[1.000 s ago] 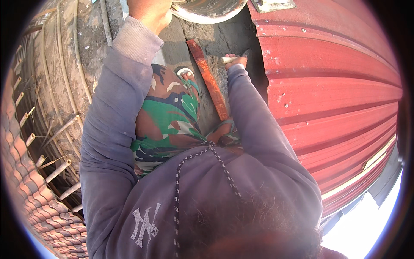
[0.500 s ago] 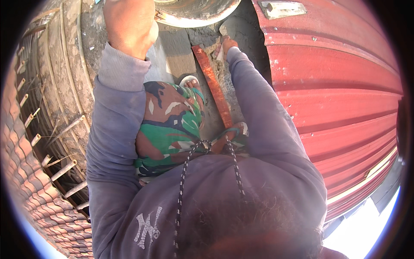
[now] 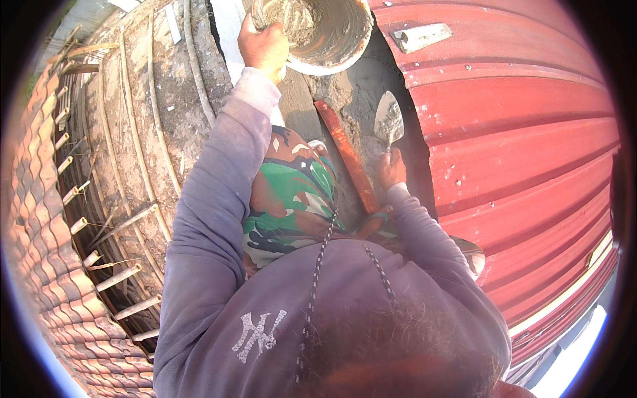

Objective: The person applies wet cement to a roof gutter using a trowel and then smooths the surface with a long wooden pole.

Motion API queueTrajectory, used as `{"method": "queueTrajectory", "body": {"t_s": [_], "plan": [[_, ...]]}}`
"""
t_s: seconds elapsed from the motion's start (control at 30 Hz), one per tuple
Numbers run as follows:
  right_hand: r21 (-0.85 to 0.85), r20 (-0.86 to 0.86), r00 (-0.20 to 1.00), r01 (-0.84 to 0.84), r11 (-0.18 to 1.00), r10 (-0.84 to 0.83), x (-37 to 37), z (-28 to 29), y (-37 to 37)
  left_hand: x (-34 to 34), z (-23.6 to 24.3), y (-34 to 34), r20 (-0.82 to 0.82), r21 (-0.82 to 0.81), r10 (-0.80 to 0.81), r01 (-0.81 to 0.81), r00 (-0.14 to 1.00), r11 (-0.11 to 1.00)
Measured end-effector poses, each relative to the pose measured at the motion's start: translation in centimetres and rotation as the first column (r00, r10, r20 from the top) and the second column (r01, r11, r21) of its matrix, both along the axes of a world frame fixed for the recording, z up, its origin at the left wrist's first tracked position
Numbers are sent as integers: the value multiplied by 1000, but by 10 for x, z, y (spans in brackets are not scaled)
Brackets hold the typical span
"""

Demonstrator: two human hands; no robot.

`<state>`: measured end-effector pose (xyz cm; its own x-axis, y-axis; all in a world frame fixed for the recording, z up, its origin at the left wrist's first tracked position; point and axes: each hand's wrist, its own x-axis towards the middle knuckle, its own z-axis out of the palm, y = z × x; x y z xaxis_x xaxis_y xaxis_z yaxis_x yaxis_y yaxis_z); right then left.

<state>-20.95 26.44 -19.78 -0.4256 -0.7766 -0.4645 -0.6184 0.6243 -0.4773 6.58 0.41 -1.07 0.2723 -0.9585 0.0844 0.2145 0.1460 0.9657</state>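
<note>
At the top, my left hand (image 3: 265,50) is closed on the near-left rim of a mortar bucket (image 3: 358,50). Grey wet mortar (image 3: 298,23) coats the inside of the bucket and lies at its bottom. My right hand (image 3: 392,169) grips the handle of a pointing trowel (image 3: 389,119), whose blade points away from me and has mortar smeared on it. Beneath the trowel runs a band of grey mortar (image 3: 361,79) beside the red roof. A flat reddish-orange bar (image 3: 345,152) lies along this band, left of my right hand and near my feet.
Red corrugated metal roofing (image 3: 517,146) fills the right side, with a plastering float (image 3: 422,38) lying on it. To the left are bamboo poles (image 3: 129,113) over a rough surface, then clay roof tiles (image 3: 50,265). My camouflage-clad knee (image 3: 292,186) is between my arms.
My right hand has drawn the trowel back toward me and turned its blade up off the mortar band. The view has shifted, showing more of the bucket with my left hand on its rim.
</note>
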Motion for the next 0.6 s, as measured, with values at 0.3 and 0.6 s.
{"method": "queueTrajectory", "body": {"t_s": [0.3, 0.6], "plan": [[-328, -300, 908, -387, 862, 294, 19, 239, -93, -27, 9, 8, 323, -348, 4, 115, 946, 931], [-183, -269, 878, -449, 874, 395, 81, 273, -115, -60, 36, 53, 112, -450, -143, 179, 983, 875]]}}
